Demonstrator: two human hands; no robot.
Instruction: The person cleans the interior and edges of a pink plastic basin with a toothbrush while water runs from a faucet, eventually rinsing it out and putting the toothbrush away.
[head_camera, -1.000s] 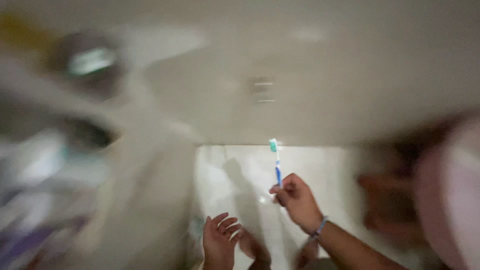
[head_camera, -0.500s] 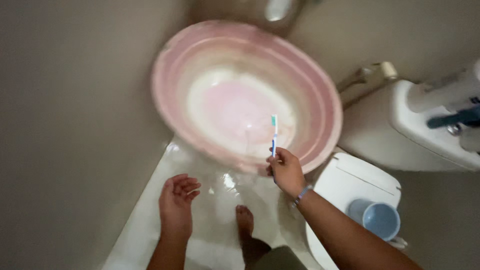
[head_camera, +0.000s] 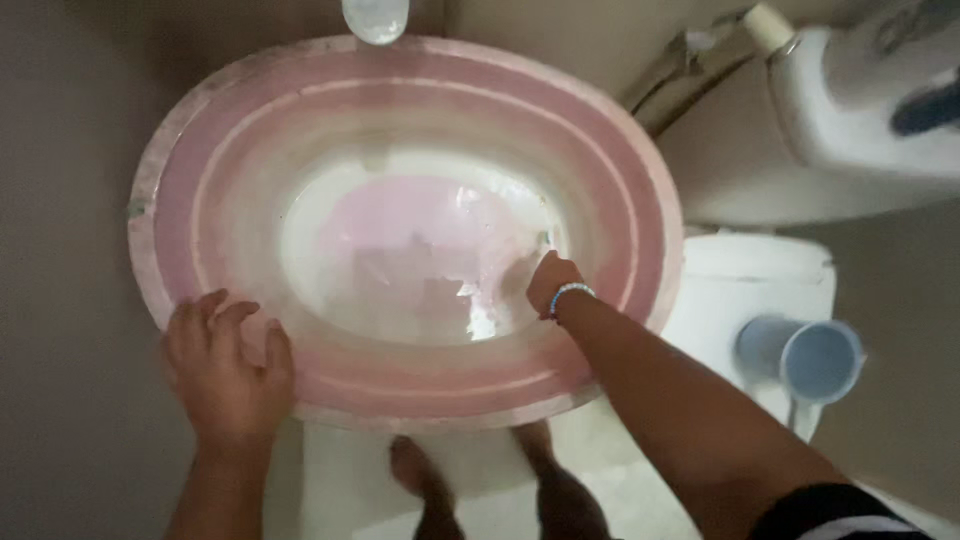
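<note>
Fingers of my left hand (head_camera: 225, 375) lie spread flat over the near rim of the pink basin (head_camera: 600, 180), gripping nothing else. Beyond and to the right, my right hand (head_camera: 552, 285) dips inside the bowl, fist closed, knuckles toward the water; I cannot tell what it holds, since the fist hides its contents. A beaded bracelet (head_camera: 570, 293) rings that wrist. Below the rim my bare feet (head_camera: 415, 470) stand on wet floor. Rightward, a blue cup (head_camera: 810, 355) lies on its side on the white toilet lid (head_camera: 730, 270). Farthest off, the basin's long axis runs left to right, with water pooled at its centre, nearer my right hand.
</note>
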